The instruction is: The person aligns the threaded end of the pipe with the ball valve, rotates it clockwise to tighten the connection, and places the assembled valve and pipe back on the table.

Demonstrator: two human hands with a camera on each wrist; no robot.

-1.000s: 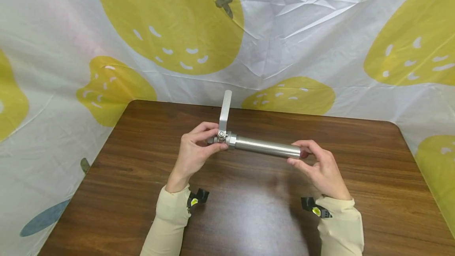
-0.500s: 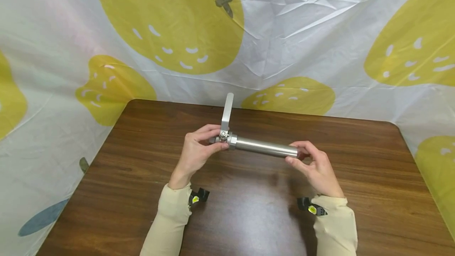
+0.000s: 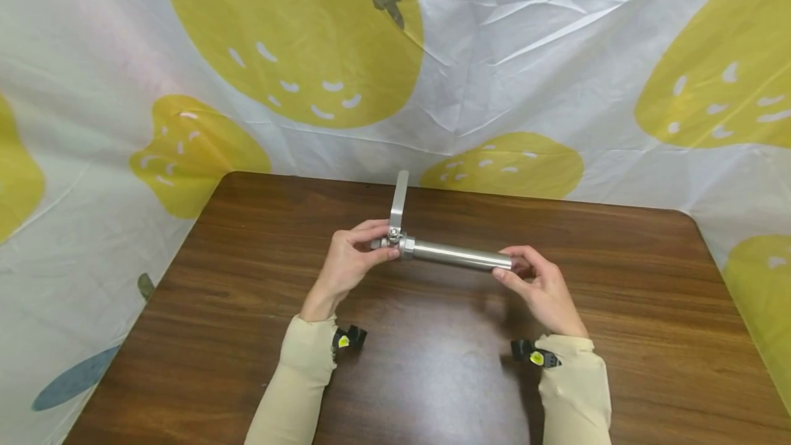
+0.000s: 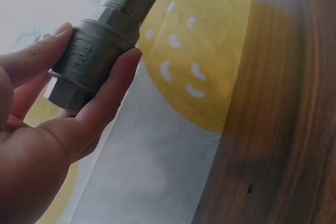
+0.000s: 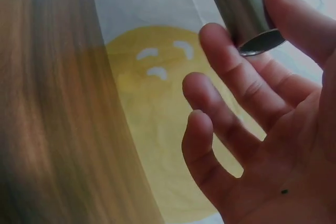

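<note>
A steel ball valve point(image 3: 395, 242) with a long flat lever handle point(image 3: 399, 199) is joined to a smooth metal pipe point(image 3: 460, 255). My left hand point(image 3: 349, 259) grips the valve body between thumb and fingers, the lever pointing away towards the back. In the left wrist view, the valve body point(image 4: 86, 56) shows raised "304" lettering and a hex end. At the pipe's other end, my right hand point(image 3: 540, 290) pinches the tube with thumb and fingertips. The right wrist view shows the pipe's open, hollow end point(image 5: 261, 43), with the lower fingers off it.
Below the hands lies a dark brown wooden table point(image 3: 432, 369) with rounded back corners. A white cloth point(image 3: 525, 40) printed with yellow fruit hangs behind and at both sides. Black wrist cameras point(image 3: 351, 337) are strapped at both sleeves.
Both hands and the valve with its pipe have lowered slightly; the left hand has shifted a little right, the right hand a little left. The lever's tip sits lower in the head view.
</note>
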